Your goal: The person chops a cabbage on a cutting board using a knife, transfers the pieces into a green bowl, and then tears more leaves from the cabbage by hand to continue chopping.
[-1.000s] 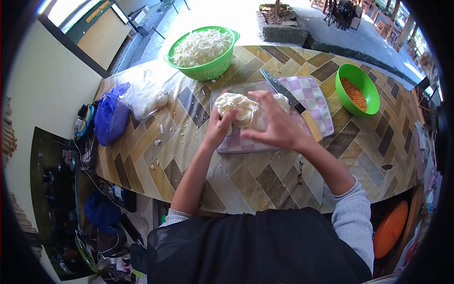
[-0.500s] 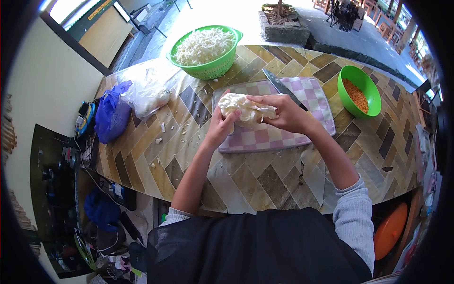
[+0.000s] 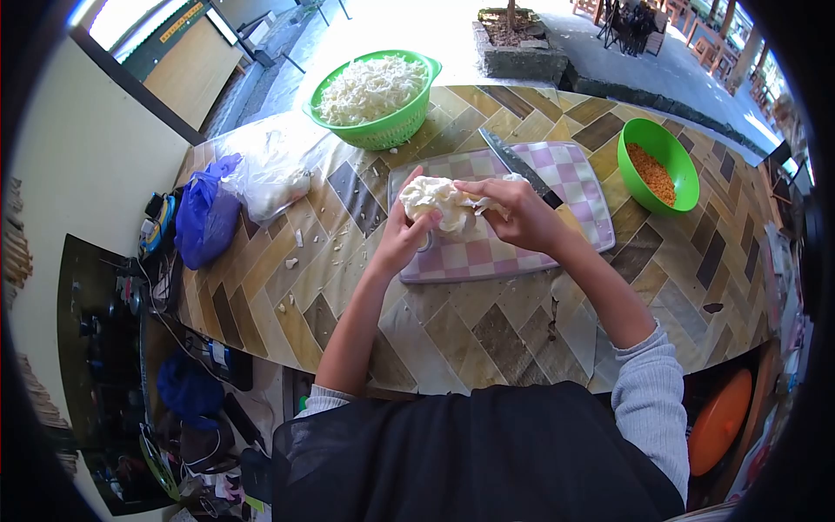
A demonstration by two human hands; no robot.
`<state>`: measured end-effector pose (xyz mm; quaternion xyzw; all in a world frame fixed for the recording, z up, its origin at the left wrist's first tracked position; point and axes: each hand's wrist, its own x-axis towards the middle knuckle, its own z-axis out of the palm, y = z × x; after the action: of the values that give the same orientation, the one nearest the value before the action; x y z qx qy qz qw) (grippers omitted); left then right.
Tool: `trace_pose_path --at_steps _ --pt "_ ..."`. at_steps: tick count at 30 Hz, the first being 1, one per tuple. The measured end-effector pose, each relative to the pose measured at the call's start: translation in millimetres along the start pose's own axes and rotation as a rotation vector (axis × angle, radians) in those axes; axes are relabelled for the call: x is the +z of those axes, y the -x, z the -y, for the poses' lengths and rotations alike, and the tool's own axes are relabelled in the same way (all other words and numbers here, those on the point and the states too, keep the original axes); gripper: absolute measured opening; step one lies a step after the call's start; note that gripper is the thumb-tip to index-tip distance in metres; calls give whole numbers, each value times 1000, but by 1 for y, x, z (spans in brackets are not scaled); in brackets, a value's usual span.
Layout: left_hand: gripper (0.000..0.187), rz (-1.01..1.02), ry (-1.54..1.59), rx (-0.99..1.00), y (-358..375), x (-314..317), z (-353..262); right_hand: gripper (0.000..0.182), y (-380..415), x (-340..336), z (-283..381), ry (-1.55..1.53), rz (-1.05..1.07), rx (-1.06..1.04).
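Above the cutting board, my left hand (image 3: pixel 407 233) is closed around a creamy-white, ruffled clump (image 3: pixel 432 202) that looks like oyster mushroom. My right hand (image 3: pixel 522 216) pinches a strip at the clump's right side, its thumb and fingers pressed together. Below both hands lies the pink-and-white checkered cutting board (image 3: pixel 496 254). A knife (image 3: pixel 522 165) rests across its upper part, with the blade pointing away to the upper left; the handle is partly hidden by my right hand and wrist.
A green colander (image 3: pixel 383 135) heaped with white shreds (image 3: pixel 370 90) stands at the far side. At right is a green bowl (image 3: pixel 684 174) of orange-brown bits (image 3: pixel 651 172). Blue (image 3: pixel 205 213) and clear plastic bags (image 3: pixel 271 178) lie left. White scraps (image 3: pixel 291 263) dot the patterned tabletop.
My right hand has turned over the clump and moved its fingertips, with a strip now stretched between the hands. My left hand keeps its hold nearly unmoved.
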<state>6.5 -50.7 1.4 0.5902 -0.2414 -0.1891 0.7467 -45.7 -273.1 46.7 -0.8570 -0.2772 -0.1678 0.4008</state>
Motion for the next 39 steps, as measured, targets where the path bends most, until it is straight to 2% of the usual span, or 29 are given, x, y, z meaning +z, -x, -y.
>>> trace_pose_path --at_steps 1,7,10,16,19,22,25,26,29,33,34,37,39 --pt "82 -1 -6 -5 0 -1 0 51 0 3 -2 9 -54 -18" --pt "81 -1 52 -19 -4 -7 7 43 -7 5 -9 -196 -73 102" --pt "82 -13 20 -29 -3 -6 4 40 -10 0 -9 -274 -12 250" --pt "83 -17 -6 -20 -2 -1 0 40 -18 -14 -22 -482 139 308" --pt "83 -2 2 -26 -1 -2 0 41 -25 -24 -22 -492 218 344" --pt "87 -5 32 -39 -2 -3 0 30 -29 -25 -32 -535 283 327" --pt "96 151 17 37 -3 -4 -4 20 -28 -28 -47 -1012 268 424" --pt "98 157 -25 58 -2 -2 -5 14 -23 -25 -49 -898 254 431" --pt "104 170 -137 106 0 6 -4 16 -19 -21 -39 -793 229 485" --pt "105 162 -176 97 0 9 -8 34 -24 -42 -24 -454 147 562" --pt "105 156 -168 90 0 9 -8 42 -21 -44 -29 -332 158 445" --pt "104 149 -157 92 0 10 -9 51 -17 -50 -14 145 288 360" --pt "103 149 -170 101 0 11 -9 61 -10 -46 -10 277 341 378"
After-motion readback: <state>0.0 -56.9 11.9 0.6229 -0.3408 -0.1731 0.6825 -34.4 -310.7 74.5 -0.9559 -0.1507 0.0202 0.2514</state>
